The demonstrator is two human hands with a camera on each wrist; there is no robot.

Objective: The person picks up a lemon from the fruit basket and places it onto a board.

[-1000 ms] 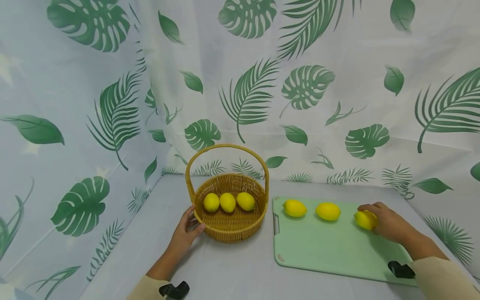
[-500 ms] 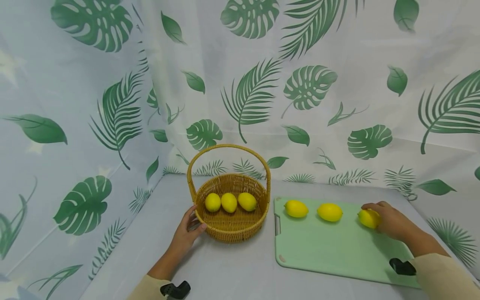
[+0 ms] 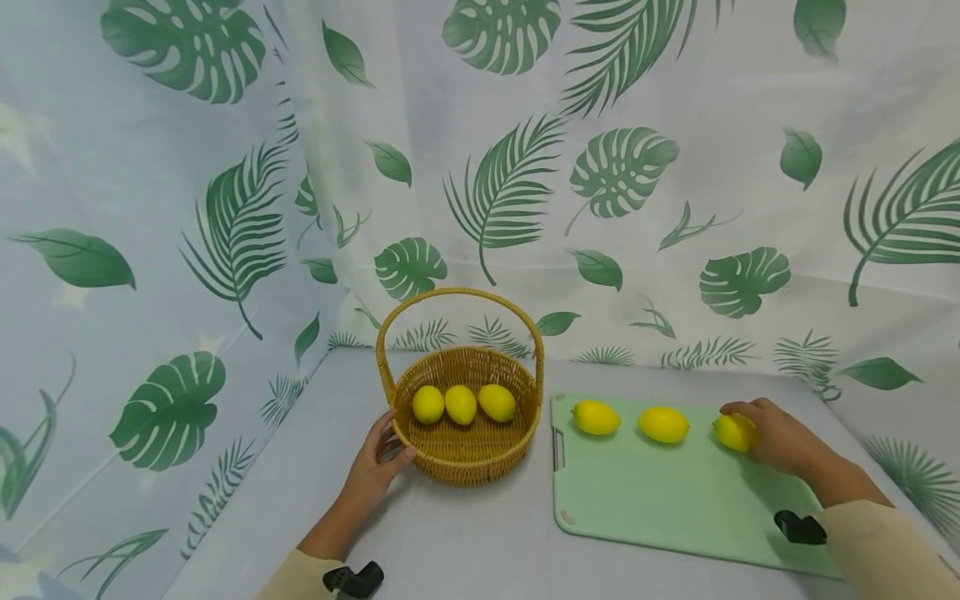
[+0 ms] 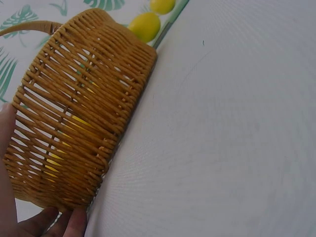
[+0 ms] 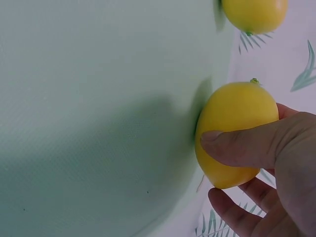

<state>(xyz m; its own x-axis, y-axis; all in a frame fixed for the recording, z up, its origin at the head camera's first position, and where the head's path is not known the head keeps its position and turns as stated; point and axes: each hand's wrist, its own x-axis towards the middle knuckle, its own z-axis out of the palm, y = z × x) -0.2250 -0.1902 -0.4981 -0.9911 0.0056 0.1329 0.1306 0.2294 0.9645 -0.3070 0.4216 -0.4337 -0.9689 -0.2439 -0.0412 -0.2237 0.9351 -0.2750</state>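
Note:
My left hand point(image 3: 372, 457) holds the near left side of a round wicker basket point(image 3: 468, 475) with a tall arched handle. In the left wrist view its thumb is by the rim and its fingertips point(image 4: 74, 224) are at the base of the basket wall point(image 4: 74, 108). Three yellow lemons lie inside, among them a middle lemon point(image 3: 461, 405). On the right, my right hand point(image 3: 783, 437) grips another lemon point(image 5: 237, 111) at the far right of a pale green cutting board point(image 3: 660, 500). The thumb point(image 5: 237, 148) lies across that lemon, with fingers behind and below it.
Two more lemons rest along the board's back edge, a left one point(image 3: 596, 417) and a middle one point(image 3: 663, 425). The basket stands left of the board on a white tabletop point(image 3: 480, 542). Leaf-printed cloth point(image 3: 525, 167) closes off the back and left side.
The right hand and its lemon have shifted very slightly left over the board in the last half second. The left hand keeps its place on the basket.

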